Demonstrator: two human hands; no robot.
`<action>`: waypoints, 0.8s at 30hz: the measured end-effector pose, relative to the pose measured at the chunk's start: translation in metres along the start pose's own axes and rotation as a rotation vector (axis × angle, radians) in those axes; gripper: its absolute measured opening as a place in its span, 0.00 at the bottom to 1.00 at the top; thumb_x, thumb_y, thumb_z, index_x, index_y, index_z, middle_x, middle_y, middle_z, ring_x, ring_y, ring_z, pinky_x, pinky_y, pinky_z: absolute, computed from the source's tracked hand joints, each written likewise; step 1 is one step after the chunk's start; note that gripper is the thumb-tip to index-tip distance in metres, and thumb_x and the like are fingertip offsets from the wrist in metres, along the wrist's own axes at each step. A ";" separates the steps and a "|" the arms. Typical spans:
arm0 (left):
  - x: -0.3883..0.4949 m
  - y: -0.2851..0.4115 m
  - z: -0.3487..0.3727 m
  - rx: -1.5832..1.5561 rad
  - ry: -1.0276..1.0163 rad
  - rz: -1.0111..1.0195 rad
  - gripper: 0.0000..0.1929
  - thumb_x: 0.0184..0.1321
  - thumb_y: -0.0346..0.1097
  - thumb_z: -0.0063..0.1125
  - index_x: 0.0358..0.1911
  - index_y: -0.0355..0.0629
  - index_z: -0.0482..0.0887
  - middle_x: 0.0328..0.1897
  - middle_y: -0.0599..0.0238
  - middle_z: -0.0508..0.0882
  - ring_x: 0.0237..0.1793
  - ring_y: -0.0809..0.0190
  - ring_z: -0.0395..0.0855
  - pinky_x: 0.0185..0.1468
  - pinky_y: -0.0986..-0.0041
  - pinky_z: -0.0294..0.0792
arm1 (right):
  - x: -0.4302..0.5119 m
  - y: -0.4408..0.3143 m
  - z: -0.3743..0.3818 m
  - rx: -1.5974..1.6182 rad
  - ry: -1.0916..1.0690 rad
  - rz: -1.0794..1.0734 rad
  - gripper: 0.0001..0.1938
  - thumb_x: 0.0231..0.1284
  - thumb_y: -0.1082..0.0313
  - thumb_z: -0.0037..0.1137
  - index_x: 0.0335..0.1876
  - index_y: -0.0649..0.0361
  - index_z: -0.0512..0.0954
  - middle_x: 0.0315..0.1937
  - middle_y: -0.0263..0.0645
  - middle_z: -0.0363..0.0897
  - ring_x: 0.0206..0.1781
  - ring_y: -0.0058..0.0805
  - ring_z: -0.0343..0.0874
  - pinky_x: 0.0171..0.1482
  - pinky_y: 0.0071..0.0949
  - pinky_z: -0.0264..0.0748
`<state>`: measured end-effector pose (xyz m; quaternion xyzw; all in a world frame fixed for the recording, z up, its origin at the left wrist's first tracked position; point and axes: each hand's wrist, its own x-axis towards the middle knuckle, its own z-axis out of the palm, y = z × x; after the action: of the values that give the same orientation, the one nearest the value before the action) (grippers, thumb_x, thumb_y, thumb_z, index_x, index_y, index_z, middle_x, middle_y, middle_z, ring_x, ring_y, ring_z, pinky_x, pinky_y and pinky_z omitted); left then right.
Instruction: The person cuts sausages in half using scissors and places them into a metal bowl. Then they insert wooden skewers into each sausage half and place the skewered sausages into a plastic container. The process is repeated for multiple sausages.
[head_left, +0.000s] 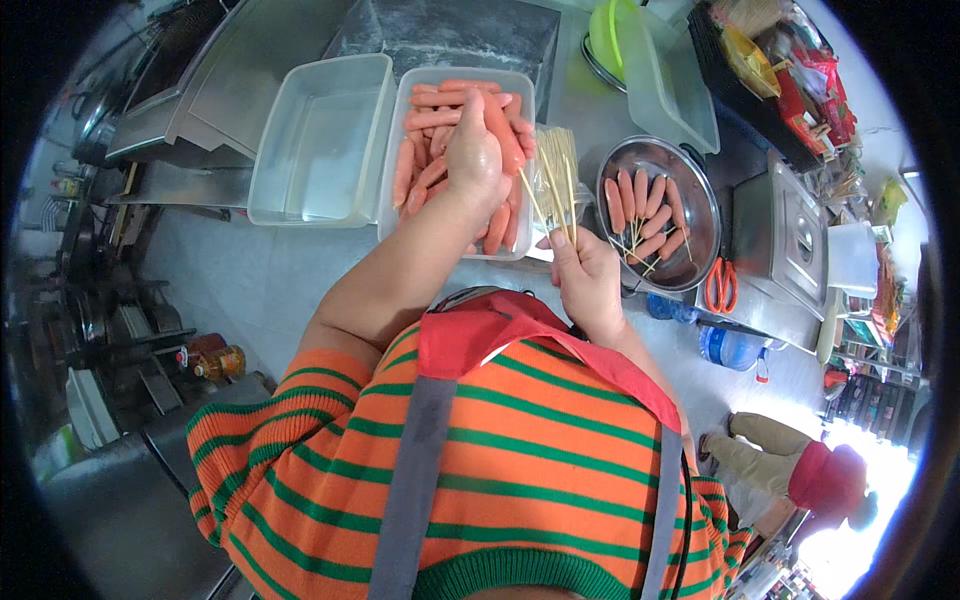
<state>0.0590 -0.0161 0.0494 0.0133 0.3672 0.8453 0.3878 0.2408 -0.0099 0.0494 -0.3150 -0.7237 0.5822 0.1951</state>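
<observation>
My left hand (476, 154) grips a pink sausage (501, 131) above a clear plastic container (390, 225) filled with loose sausages. In my right hand (589, 276) are several bamboo skewers (551, 196), fanned out with their points upward. One skewer's tip meets the lower end of the held sausage; whether it has pierced the sausage I cannot tell. Behind the skewers lies a bagged bundle of more skewers (559, 142). To the right, a round steel bowl (701, 247) contains several sausages on sticks (654, 206).
An empty plastic container (319, 202) stands left of the sausages. Orange-handled scissors (721, 286) lie beside the bowl, near a lidded steel box (787, 217). Another plastic tub (671, 90) and a green basket (604, 45) are behind. A person (802, 465) is at the lower right.
</observation>
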 end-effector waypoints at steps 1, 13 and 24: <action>0.004 0.003 0.000 -0.064 -0.016 -0.012 0.23 0.69 0.56 0.31 0.39 0.42 0.71 0.22 0.60 0.75 0.21 0.60 0.72 0.28 0.70 0.67 | 0.000 -0.001 0.000 0.005 -0.008 -0.034 0.14 0.69 0.62 0.44 0.35 0.64 0.77 0.14 0.25 0.65 0.17 0.11 0.60 0.21 0.16 0.57; 0.001 0.003 0.004 -0.014 -0.031 0.016 0.19 0.70 0.50 0.33 0.34 0.41 0.69 0.20 0.62 0.74 0.17 0.63 0.70 0.22 0.72 0.65 | -0.008 -0.012 0.006 -0.099 -0.068 -0.095 0.12 0.69 0.65 0.43 0.39 0.63 0.77 0.13 0.24 0.62 0.16 0.12 0.59 0.20 0.18 0.57; -0.014 -0.015 0.007 -0.012 -0.038 0.008 0.20 0.69 0.52 0.32 0.35 0.42 0.70 0.20 0.60 0.74 0.16 0.60 0.71 0.23 0.69 0.66 | 0.000 -0.022 0.012 -0.044 -0.003 -0.125 0.11 0.69 0.65 0.43 0.37 0.63 0.76 0.12 0.25 0.62 0.15 0.12 0.60 0.19 0.18 0.58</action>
<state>0.0808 -0.0147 0.0482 0.0284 0.3548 0.8486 0.3913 0.2277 -0.0209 0.0672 -0.2725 -0.7548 0.5535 0.2229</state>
